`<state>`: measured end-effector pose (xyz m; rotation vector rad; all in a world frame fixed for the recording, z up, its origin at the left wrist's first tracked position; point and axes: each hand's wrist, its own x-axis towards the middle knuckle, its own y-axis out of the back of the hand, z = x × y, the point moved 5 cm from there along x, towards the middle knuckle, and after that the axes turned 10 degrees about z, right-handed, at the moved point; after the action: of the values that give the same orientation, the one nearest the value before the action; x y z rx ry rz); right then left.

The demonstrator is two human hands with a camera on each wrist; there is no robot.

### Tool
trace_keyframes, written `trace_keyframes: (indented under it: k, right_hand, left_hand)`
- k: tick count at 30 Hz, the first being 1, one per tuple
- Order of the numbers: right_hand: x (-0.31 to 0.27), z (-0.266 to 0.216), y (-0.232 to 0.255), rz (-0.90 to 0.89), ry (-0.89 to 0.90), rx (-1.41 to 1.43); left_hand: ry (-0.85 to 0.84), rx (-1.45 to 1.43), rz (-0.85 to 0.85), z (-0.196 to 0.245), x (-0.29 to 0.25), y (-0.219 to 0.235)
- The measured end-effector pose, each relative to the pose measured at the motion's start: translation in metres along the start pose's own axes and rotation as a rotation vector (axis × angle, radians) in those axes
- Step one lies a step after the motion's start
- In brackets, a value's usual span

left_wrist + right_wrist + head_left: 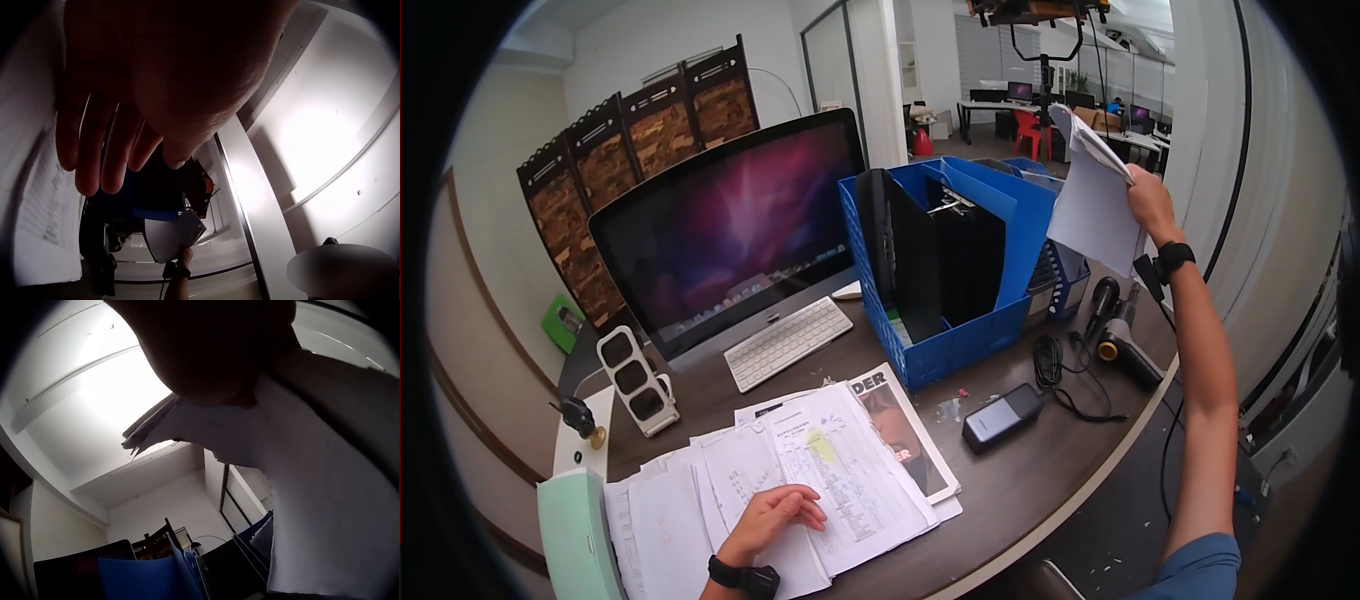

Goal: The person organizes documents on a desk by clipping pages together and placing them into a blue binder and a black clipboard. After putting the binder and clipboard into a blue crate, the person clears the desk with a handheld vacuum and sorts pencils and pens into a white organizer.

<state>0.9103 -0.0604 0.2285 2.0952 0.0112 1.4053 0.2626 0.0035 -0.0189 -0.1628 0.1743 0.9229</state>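
My right hand (pixel 1152 205) grips a stack of white paper sheets (pixel 1095 195) by its edge, raised at the right of the blue file holder (pixel 960 345). In the right wrist view the sheets (pixel 325 506) hang down below the hand, their far corner bent. My left hand (pixel 778 518) lies over the spread papers (pixel 850 470) at the front of the desk, its fingers relaxed and holding nothing. The left wrist view shows those fingers (pixel 90 169) extended beside the printed papers (pixel 50 219). Black folders and a clipboard (pixel 970 250) stand in the holder.
Behind the papers are a monitor (pixel 730 240), a keyboard (pixel 788 343) and a white speaker-like stand (pixel 638 382). A magazine (pixel 910 440) lies partly under the papers. To the right sit a black-and-grey box (pixel 1002 418), a coiled cable (pixel 1050 365) and a heat-gun-shaped tool (pixel 1125 345).
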Motion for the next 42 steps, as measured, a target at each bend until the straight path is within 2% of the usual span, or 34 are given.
trace_keyframes:
  k: [7, 14, 17, 20, 22, 24, 26, 29, 32, 35, 36, 38, 40, 42]
  right_hand:
    - [0.020, -0.006, 0.003, 0.027, 0.081, -0.089]
    - [-0.008, -0.030, -0.016, 0.055, 0.134, -0.029]
    - [-0.023, -0.050, -0.020, 0.084, 0.234, 0.068]
    - [-0.043, -0.047, -0.051, 0.164, 0.234, 0.190]
    - [-0.054, -0.048, -0.059, 0.156, 0.194, 0.179]
    - [-0.062, -0.050, -0.062, 0.225, 0.225, 0.253]
    - [-0.066, -0.041, -0.072, 0.159, 0.190, 0.290]
    - [-0.084, -0.031, -0.081, 0.235, 0.259, 0.498]
    - [-0.096, -0.019, -0.094, 0.029, 0.098, 0.550]
    - [-0.084, -0.011, -0.095, 0.041, 0.033, 0.644]
    - [-0.080, -0.011, -0.097, 0.043, 0.032, 0.646]
    - [-0.073, -0.015, -0.099, 0.133, 0.167, 0.512]
    - [-0.070, -0.011, -0.114, 0.104, 0.161, 0.412]
    - [-0.076, -0.011, -0.119, 0.183, 0.182, 0.102]
  left_hand:
    - [0.005, -0.011, 0.010, -0.003, 0.002, 0.001]
    - [0.018, -0.036, 0.004, -0.007, 0.004, 0.002]
    - [0.026, -0.028, 0.009, -0.008, 0.004, 0.002]
    - [0.017, 0.007, 0.044, -0.008, 0.004, 0.000]
    - [0.022, 0.004, 0.048, -0.008, 0.003, -0.001]
    - [0.026, 0.002, 0.051, -0.007, 0.003, -0.001]
    - [0.038, -0.002, 0.059, -0.008, 0.003, -0.001]
    - [0.051, -0.059, 0.027, -0.015, 0.005, 0.002]
    - [0.058, -0.048, 0.027, -0.016, 0.006, 0.002]
    - [0.064, -0.046, 0.030, -0.017, 0.007, 0.002]
    - [0.062, -0.044, 0.031, -0.017, 0.007, 0.001]
    - [0.058, -0.008, 0.057, -0.016, 0.007, 0.000]
    - [0.054, -0.012, 0.054, -0.019, 0.008, 0.001]
    - [0.052, -0.014, 0.058, -0.019, 0.008, 0.002]
